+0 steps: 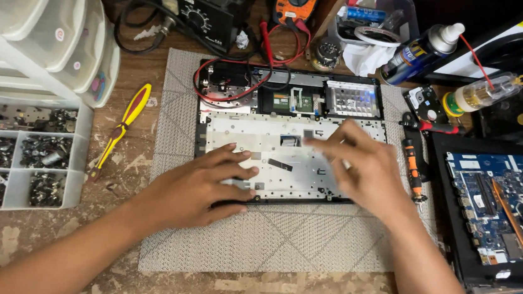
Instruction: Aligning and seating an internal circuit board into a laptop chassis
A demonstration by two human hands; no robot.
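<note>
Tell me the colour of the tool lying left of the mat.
Yellow and red tool, clearest in the head view.

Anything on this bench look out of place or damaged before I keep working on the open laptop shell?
Red and black probe leads trail from the meter across the top of the laptop shell. The wooden bench is worn and flaking. Both the left hand and right hand rest on the shell.

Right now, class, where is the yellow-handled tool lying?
In the head view, the yellow-handled tool lies on the wooden bench left of the grey mat, between it and the compartment tray of screws.

Two hands (198, 189) — perhaps two laptops (285, 162).
</note>
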